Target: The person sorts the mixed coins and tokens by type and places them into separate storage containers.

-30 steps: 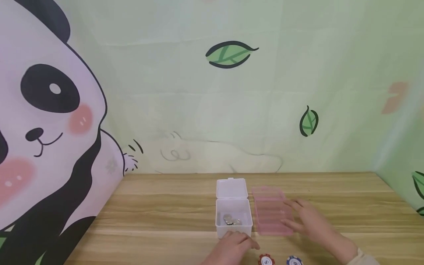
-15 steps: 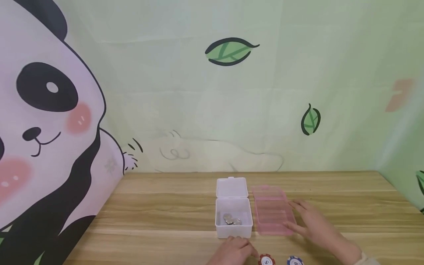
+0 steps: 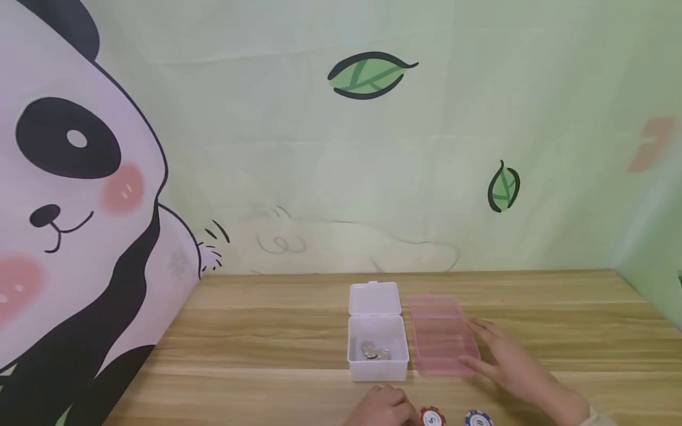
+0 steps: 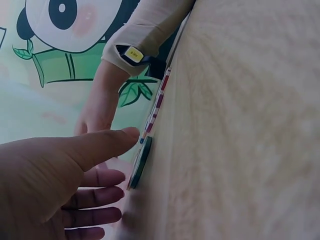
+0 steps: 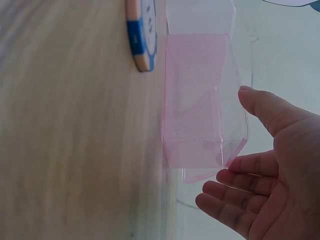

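My left hand (image 3: 382, 407) is low in the head view, just left of a red-and-white poker chip (image 3: 432, 416). In the left wrist view its thumb and fingers are spread beside a green-edged chip (image 4: 141, 162), with nothing gripped. My right hand (image 3: 511, 367) lies at the right side of the open pink see-through box (image 3: 444, 343). Its fingers are loosely extended by the box's wall in the right wrist view; whether they touch it is hard to tell. A blue-and-white poker chip (image 3: 479, 419) lies at the bottom edge.
Left of the pink box stands a white box (image 3: 378, 371), its lid (image 3: 375, 299) tipped back. Several silver coins (image 3: 375, 351) lie inside it. Behind the wooden table (image 3: 256, 331) hangs a green cloth backdrop (image 3: 256, 130) printed with a panda and leaves.
My left hand has drawn back from the white box's front and shifted right, closer to the red chip. My right hand stays beside the pink box. The head view has tilted slightly.
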Motion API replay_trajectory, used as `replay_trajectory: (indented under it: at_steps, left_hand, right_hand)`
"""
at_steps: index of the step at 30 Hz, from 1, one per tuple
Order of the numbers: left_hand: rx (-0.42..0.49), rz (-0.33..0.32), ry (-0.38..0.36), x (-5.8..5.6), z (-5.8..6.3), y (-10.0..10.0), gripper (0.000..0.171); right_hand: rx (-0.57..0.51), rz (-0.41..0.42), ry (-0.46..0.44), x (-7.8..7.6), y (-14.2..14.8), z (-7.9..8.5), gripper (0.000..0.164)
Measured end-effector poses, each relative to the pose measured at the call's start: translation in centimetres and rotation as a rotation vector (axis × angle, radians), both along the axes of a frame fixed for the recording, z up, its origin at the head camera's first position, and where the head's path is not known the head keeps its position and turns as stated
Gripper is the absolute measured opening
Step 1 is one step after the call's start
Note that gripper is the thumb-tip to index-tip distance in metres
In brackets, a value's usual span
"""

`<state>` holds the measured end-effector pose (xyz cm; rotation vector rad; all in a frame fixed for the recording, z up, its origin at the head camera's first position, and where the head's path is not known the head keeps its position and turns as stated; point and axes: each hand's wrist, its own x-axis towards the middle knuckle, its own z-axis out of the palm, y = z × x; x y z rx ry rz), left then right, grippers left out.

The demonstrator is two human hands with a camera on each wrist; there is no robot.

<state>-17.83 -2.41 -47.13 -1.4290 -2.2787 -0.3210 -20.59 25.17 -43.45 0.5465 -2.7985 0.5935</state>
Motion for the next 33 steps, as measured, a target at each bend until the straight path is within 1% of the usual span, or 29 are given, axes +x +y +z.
replay_trajectory:
  at_steps: [5,6,13,22,26,29,32,33]
  left_hand:
    - [-0.039,0.044,-0.065,0.48,0.09,0.16,0.009]
    - [-0.047,0.053,-0.066,0.55,0.13,0.15,0.009]
    - [-0.056,0.069,-0.025,0.63,-0.01,0.15,0.009]
    - [-0.072,0.076,-0.041,0.72,-0.18,0.23,0.008]
    - [-0.061,0.078,-0.028,0.77,-0.2,0.3,0.007]
    - [-0.05,0.086,-0.001,0.8,-0.28,0.35,0.007]
    - [-0.048,0.101,0.004,0.82,-0.36,0.41,0.008]
    - [-0.051,0.107,-0.005,0.84,-0.34,0.42,0.009]
  right_hand:
    - [0.007,0.009,0.018,0.12,0.12,0.06,0.07]
    - [0.005,0.011,0.018,0.1,0.1,0.04,0.069]
    - [0.0,0.009,0.017,0.03,0.04,0.04,0.069]
    - [0.012,0.008,0.015,-0.02,0.03,0.18,0.069]
    - [0.013,0.013,0.018,0.1,0.06,0.22,0.069]
    - [0.018,0.013,0.021,0.15,0.07,0.25,0.069]
    - [0.02,0.011,0.018,0.13,0.07,0.26,0.068]
    - [0.02,0.008,0.016,0.11,0.06,0.24,0.068]
